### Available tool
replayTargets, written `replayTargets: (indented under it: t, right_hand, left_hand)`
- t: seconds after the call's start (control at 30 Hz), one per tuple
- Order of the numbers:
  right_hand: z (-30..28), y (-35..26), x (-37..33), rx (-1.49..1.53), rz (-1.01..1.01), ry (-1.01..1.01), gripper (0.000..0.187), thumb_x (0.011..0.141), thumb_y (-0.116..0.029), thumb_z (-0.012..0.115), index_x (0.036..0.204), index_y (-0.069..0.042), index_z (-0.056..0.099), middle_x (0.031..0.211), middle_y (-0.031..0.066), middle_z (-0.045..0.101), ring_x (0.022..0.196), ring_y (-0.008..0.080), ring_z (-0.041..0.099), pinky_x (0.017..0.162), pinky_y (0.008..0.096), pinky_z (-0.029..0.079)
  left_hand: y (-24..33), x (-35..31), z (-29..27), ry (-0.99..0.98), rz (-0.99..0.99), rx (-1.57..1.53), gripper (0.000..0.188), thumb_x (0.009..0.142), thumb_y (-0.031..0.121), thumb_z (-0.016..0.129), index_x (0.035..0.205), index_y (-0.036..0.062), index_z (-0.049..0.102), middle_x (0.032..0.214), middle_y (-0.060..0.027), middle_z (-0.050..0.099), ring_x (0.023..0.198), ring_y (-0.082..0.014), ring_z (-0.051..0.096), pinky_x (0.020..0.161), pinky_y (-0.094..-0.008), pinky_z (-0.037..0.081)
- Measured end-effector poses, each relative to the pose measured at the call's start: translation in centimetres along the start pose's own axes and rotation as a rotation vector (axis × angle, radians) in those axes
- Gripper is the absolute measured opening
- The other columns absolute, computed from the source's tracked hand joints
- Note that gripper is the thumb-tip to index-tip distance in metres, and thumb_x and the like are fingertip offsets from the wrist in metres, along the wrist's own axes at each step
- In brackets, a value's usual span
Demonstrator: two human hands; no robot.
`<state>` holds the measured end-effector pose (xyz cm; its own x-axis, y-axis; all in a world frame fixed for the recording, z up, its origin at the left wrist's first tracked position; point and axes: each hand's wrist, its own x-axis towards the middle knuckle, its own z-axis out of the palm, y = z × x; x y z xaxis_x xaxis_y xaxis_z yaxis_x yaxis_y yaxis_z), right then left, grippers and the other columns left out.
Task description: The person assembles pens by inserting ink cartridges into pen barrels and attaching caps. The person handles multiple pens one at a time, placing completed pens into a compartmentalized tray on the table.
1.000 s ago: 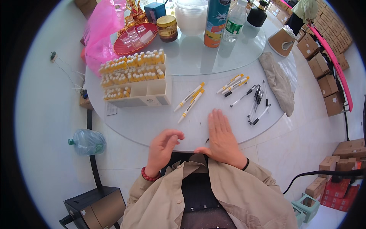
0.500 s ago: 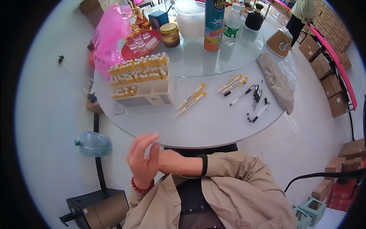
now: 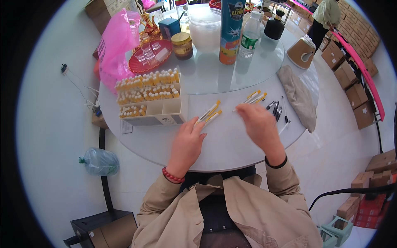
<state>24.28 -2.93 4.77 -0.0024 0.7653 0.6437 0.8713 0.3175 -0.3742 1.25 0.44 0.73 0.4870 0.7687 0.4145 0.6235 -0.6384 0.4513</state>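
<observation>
My left hand [image 3: 188,142] is at the table's near side, its fingertips on or right beside the lower ends of two white-and-yellow pens [image 3: 213,117]. Its thumb stands apart from the fingers. To the right, my right hand [image 3: 260,126] reaches over the table, slightly smeared, fingers bent at the near ends of another group of white-and-yellow pens [image 3: 258,98]. Whether it grips one I cannot tell. It partly covers several clear pens with black caps [image 3: 278,111]. A white tiered pen holder [image 3: 165,120], filled with rows of yellow pens with white ends, stands left of my hands.
A glass turntable [image 3: 206,78] carries a tall spray can [image 3: 230,37], a water bottle [image 3: 249,37], a brown jar [image 3: 182,46] and stacked plastic tubs [image 3: 205,35]. A beige cloth [image 3: 295,97] lies at the right edge. Another person [image 3: 326,16] stands far right.
My hands were together near my body at the table's front edge; now they are apart over the table, the left at the near pens and the right at the group farther right.
</observation>
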Motion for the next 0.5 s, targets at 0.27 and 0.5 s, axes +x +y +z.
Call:
replayTargets:
  t: [0.27,0.5]
  right_hand:
    - [1.5,1.0,2.4,0.074,-0.010,-0.059,0.011,0.090,-0.007,0.063,0.101,-0.009,0.065,0.090,0.0090,0.069,0.084,0.0305,0.067,0.068,0.0408,0.053]
    - [2.1,3.8,1.5,0.034,0.107,-0.197,0.010,0.089,-0.007,0.063,0.098,-0.009,0.066,0.086,0.0080,0.067,0.085,0.0301,0.067,0.069,0.0405,0.053]
  left_hand:
    - [-0.9,2.6,3.5,-0.160,-0.100,0.149,0.020,0.084,0.008,0.069,0.102,0.0032,0.061,0.110,-0.0126,0.064,0.104,-0.0339,0.059,0.084,-0.0430,0.053]
    - [-1.6,3.4,4.3,-0.078,-0.060,0.141,0.013,0.085,0.006,0.065,0.096,0.0023,0.058,0.096,-0.0137,0.061,0.093,-0.0329,0.059,0.078,-0.0423,0.053]
